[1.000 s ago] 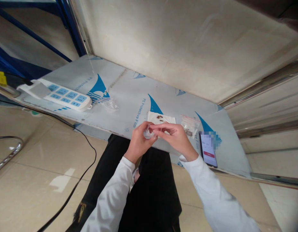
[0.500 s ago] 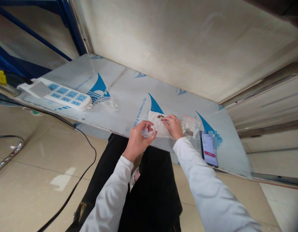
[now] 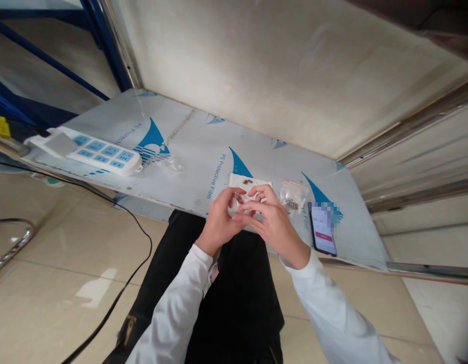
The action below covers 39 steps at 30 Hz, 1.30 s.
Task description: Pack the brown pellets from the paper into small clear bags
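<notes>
My left hand (image 3: 220, 223) is curled around a small clear plastic cup (image 3: 236, 200), most of it behind the fingers. My right hand (image 3: 276, 221) has its fingers bent and meets the left at the cup; whatever its fingertips hold is too small or hidden to make out. Beneath both hands lies a white paper or tissue (image 3: 237, 179). Some small brown pieces (image 3: 248, 181) rest near its far edge. Just right of the paper is a clear zip bag (image 3: 294, 188) with small dark metallic-looking parts inside.
A phone (image 3: 322, 236) with a lit screen lies at the right. On the left are a white power strip (image 3: 105, 151) and a crumpled clear bag (image 3: 172, 165). The film-covered tabletop (image 3: 196, 141) meets a wall behind. A black cable (image 3: 143, 232) hangs off the front.
My right hand has left the brown pieces on the paper and come left and nearer to me, against the cup in my left hand. The view has shifted slightly.
</notes>
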Tool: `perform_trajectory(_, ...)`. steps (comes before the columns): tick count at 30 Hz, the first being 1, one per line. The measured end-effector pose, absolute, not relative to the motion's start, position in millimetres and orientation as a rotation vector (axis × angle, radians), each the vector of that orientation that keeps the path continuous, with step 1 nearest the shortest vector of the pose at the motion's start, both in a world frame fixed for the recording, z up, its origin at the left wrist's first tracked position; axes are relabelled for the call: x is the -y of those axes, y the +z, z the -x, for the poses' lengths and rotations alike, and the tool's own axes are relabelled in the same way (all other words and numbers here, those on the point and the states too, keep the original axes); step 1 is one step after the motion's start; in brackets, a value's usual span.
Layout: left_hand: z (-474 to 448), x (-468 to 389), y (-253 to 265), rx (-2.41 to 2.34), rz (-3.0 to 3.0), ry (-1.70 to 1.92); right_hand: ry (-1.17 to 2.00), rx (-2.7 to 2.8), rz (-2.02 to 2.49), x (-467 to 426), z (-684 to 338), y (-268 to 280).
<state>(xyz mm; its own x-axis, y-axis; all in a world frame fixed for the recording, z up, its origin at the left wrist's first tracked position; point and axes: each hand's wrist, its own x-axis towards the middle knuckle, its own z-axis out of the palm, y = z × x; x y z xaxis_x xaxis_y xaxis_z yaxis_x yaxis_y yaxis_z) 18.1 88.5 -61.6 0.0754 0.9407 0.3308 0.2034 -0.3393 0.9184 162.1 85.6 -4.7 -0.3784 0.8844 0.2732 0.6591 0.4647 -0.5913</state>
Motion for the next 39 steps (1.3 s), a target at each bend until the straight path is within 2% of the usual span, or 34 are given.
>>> perform_trajectory(5, -12, -86, -56, -0.974, -1.483, 1.295, 0.713, 2.03, 1.354, -84, -182, -6)
perform_trajectory(15, -22, -85, -58, -1.161, -1.183, 1.485, 1.08, 1.503, 1.406, -74, -181, -17)
perform_trajectory(21, -18, -83, -51, -0.986, -1.281, 1.35, 0.892, 1.599, 1.412, -71, -179, -11)
perform_trajectory(28, -22, -81, -52, -0.971, -1.187, 1.427, 1.094, 1.356, 1.345, -67, -176, -13)
perform_trajectory(39, -23, -82, -54, -0.947, -1.113, 1.42, 1.101, 1.19, 1.29, -65, -174, -23)
